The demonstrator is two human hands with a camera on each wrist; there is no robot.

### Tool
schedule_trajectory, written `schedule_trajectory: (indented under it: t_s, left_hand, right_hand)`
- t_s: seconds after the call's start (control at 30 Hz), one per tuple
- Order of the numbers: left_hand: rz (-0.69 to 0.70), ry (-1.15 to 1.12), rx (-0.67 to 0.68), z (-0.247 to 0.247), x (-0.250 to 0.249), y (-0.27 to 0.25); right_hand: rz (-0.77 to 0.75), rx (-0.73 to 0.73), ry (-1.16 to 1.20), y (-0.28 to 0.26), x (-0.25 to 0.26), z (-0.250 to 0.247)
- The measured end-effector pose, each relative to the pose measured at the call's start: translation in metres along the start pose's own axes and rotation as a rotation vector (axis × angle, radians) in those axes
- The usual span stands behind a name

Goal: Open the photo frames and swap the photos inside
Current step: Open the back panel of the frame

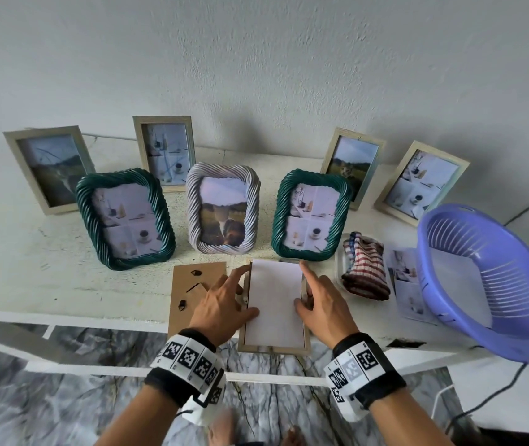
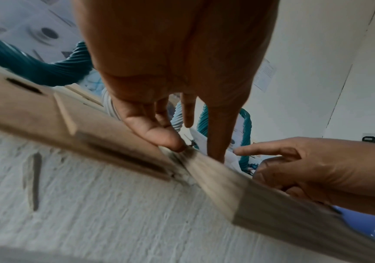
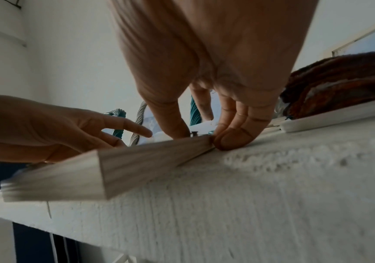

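A light wooden frame (image 1: 272, 349) lies face down at the table's front edge, its back open. A white photo back (image 1: 274, 300) fills the opening. The brown backing board (image 1: 189, 284) lies just left of it, partly under my left wrist. My left hand (image 1: 250, 291) rests on the frame's left rail (image 2: 227, 186), thumb (image 2: 171, 142) down, index finger stretched to the top left corner. My right hand (image 1: 300, 284) pinches the right rail (image 3: 137, 160) between its thumb on top and curled fingers (image 3: 233, 138) outside, index pointing to the top right corner.
Three twisted frames stand behind: green (image 1: 124, 220), white (image 1: 223, 209), green (image 1: 311, 217). Several wooden frames (image 1: 165, 152) lean at the wall. Right of the open frame lie a striped cloth (image 1: 366, 268), a loose photo (image 1: 407, 284) and a purple basket (image 1: 488, 284).
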State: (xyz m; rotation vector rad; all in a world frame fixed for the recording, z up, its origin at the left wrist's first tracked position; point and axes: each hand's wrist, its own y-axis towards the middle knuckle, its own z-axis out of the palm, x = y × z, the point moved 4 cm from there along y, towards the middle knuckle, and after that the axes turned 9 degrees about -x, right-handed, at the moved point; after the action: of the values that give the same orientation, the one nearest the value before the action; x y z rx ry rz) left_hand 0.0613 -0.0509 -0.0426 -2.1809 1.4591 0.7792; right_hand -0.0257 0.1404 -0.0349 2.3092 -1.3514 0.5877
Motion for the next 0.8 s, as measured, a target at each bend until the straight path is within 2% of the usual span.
schedule_trajectory:
  t_s: [0.2, 0.47, 0.57, 0.67, 0.8]
  left_hand:
    - [-0.020, 0.072, 0.059, 0.001, -0.002, -0.004]
    - [0.004, 0.058, 0.035, -0.002, -0.003, 0.000]
    - [0.025, 0.032, -0.071, -0.013, 0.001, -0.001]
    - [0.035, -0.017, -0.234, -0.030, 0.011, -0.006]
    - [-0.112, -0.001, -0.465, -0.054, 0.037, -0.022]
  right_hand:
    - [0.017, 0.054, -0.062, 0.001, 0.000, 0.004]
    - [-0.002, 0.048, -0.077, -0.003, 0.004, 0.003]
    - [0.006, -0.073, -0.078, -0.006, 0.008, -0.003]
    - [-0.062, -0.238, -0.101, -0.009, 0.028, -0.005]
    - [-0.226, -0.181, 0.001, -0.006, 0.074, 0.006]
